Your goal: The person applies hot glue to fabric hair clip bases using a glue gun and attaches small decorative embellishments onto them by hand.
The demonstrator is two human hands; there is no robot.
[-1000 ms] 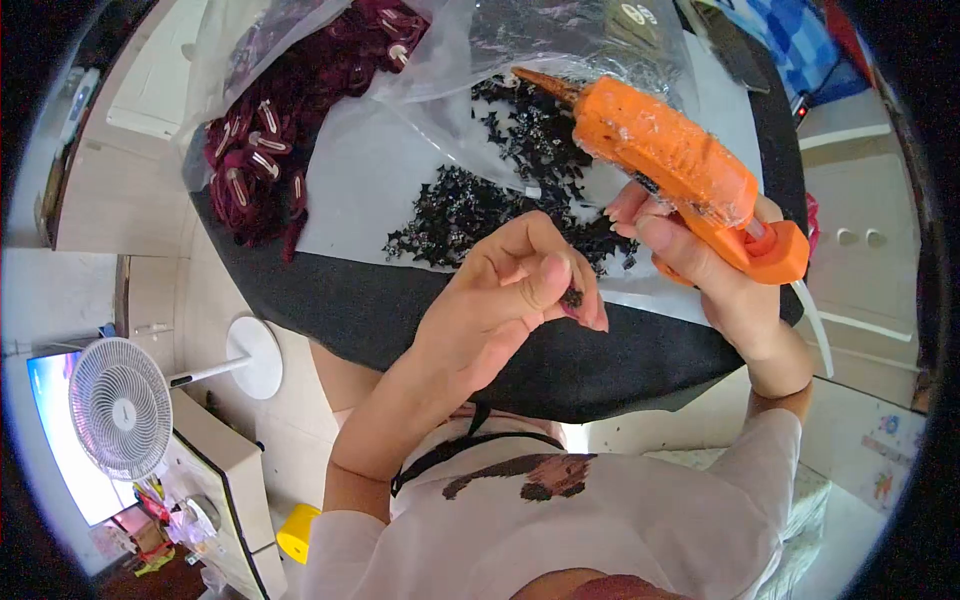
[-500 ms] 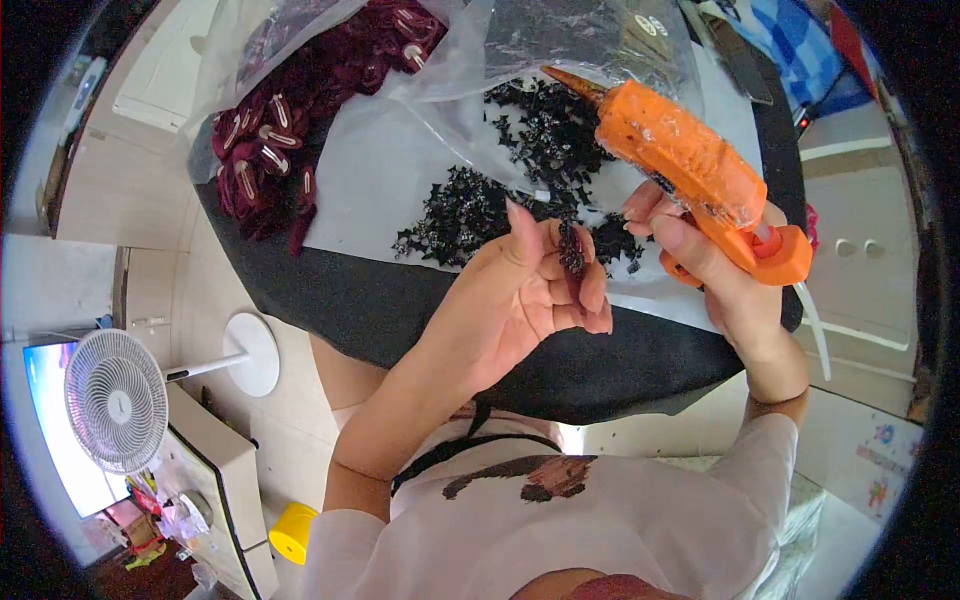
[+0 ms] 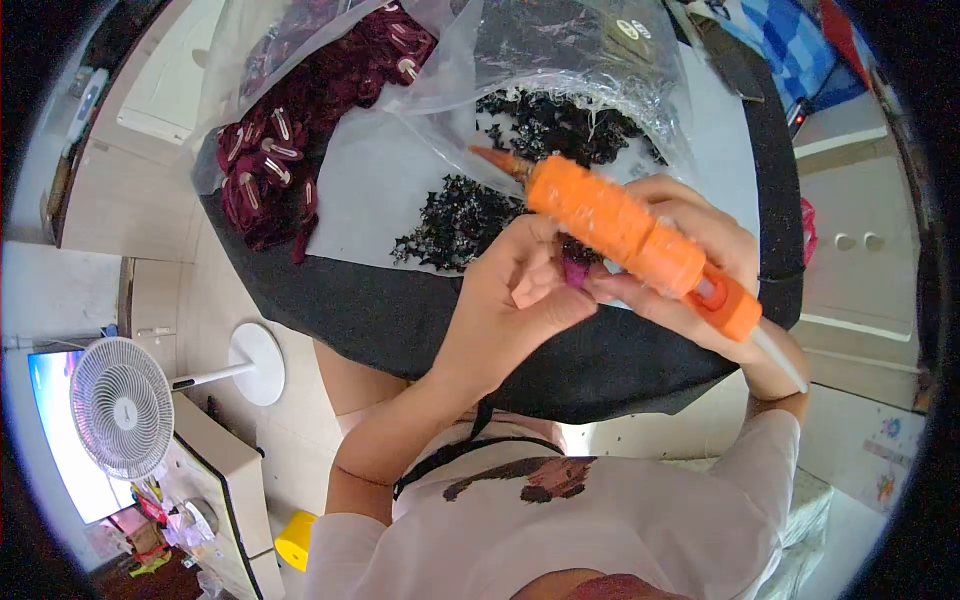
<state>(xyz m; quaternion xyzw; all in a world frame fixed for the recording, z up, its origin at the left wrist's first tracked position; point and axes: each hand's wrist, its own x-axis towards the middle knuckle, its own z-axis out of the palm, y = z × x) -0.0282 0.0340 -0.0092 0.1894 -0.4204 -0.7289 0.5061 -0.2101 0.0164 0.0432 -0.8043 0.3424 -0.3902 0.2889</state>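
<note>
My left hand pinches a small purple-maroon hair clip with a black, glittery piece on top; fingers partly cover it. An orange hot glue gun is gripped in my right hand, its brown nozzle pointing up and left, a white glue stick trailing from the back. The right thumb and fingertips meet the hair clip beside the left hand. Below the gun lies a pile of small black sparkly star-like pieces; more black pieces are further back, partly under clear plastic.
Maroon fabric hair clips with silver snaps heap at the left in a clear plastic bag. White paper covers part of the black tabletop. A white fan stands to the left; a dark phone-like slab lies back right.
My right hand has moved left and down with the glue gun, reaching the hair clip. My left hand has turned and its thumb has closed down onto the clip.
</note>
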